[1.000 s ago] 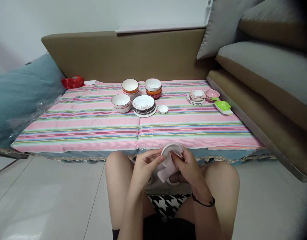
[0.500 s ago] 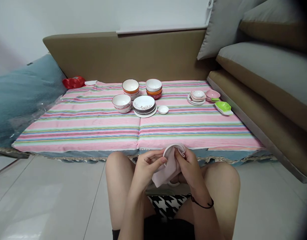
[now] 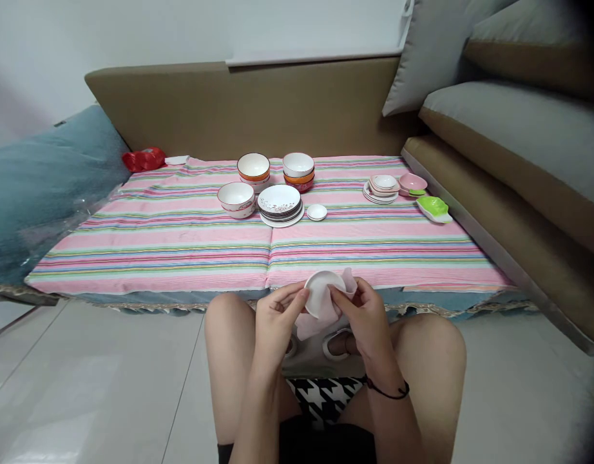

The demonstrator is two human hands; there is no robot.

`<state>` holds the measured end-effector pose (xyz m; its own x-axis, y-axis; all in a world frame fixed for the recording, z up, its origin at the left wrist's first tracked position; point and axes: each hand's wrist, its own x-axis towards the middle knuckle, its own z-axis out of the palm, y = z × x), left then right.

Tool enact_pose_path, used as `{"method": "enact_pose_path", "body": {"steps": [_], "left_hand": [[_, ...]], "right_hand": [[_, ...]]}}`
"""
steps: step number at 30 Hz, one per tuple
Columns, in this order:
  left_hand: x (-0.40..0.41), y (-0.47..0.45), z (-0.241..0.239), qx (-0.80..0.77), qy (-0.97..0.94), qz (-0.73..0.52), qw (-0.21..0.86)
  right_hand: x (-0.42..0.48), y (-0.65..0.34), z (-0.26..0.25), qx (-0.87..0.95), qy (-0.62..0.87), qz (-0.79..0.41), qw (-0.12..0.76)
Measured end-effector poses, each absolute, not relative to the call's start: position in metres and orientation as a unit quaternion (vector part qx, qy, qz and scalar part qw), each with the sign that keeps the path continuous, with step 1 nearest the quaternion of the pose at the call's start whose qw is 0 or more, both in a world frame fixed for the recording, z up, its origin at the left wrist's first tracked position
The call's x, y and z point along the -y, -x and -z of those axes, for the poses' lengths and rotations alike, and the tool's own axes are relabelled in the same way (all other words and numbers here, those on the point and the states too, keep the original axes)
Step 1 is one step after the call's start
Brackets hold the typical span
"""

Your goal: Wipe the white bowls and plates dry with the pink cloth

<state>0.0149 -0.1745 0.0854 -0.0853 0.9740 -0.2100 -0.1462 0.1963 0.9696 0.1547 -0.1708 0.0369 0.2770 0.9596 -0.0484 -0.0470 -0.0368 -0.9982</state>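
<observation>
Over my lap, a small white dish [image 3: 317, 287] is held between my two hands, its inside facing me. My left hand [image 3: 280, 316] pinches the dish's left rim between thumb and fingers. My right hand [image 3: 367, 316] grips a pale pink cloth [image 3: 321, 324], with the thumb pressing it onto the dish's inner face. Part of the cloth hangs below the dish, and a corner sticks up at its right. The right-hand fingers behind the dish are hidden. Beyond my hands, another small white dish [image 3: 317, 211] lies beside a stack of patterned plates [image 3: 279, 201].
Stacked bowls [image 3: 236, 196] stand left of and behind the plates on a striped cloth [image 3: 156, 238]. To the right are small stacked dishes [image 3: 383, 187], a pink bowl [image 3: 413, 183] and a green leaf-shaped dish [image 3: 435, 208]. Large cushions [image 3: 514, 129] border the right side.
The dish has turned so its inside shows more openly. My right thumb has moved down over its face, and the cloth has shifted, hanging less low and rising at the right.
</observation>
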Motion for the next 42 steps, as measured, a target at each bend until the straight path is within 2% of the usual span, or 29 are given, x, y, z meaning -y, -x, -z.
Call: {"method": "enact_pose_path", "body": {"steps": [4,9,15,20,24,30,42], "left_hand": [[0.177,-0.018,-0.088,-0.536,-0.379,-0.502,0.563],[0.176,-0.018,-0.088,-0.526,-0.398,-0.480,0.578],[0.172,-0.008,-0.083,-0.526,-0.458,-0.443,0.563],[0.171,-0.006,-0.074,-0.543,-0.500,-0.407,0.538],[0.171,-0.010,-0.072,-0.552,-0.492,-0.411,0.534],[0.171,-0.012,-0.070,-0.535,-0.503,-0.402,0.547],[0.169,-0.005,-0.076,-0.514,-0.564,-0.364,0.535]], "right_hand": [[0.172,-0.152,-0.037,0.402,0.581,-0.401,0.583],[0.173,-0.152,-0.042,0.437,0.615,-0.350,0.555],[0.173,-0.163,-0.046,0.595,0.605,-0.287,0.445],[0.173,-0.162,-0.046,0.631,0.608,-0.291,0.384],[0.172,-0.156,-0.045,0.618,0.609,-0.309,0.390],[0.170,-0.155,-0.041,0.581,0.643,-0.272,0.417],[0.174,-0.157,-0.041,0.658,0.583,-0.300,0.371]]}}
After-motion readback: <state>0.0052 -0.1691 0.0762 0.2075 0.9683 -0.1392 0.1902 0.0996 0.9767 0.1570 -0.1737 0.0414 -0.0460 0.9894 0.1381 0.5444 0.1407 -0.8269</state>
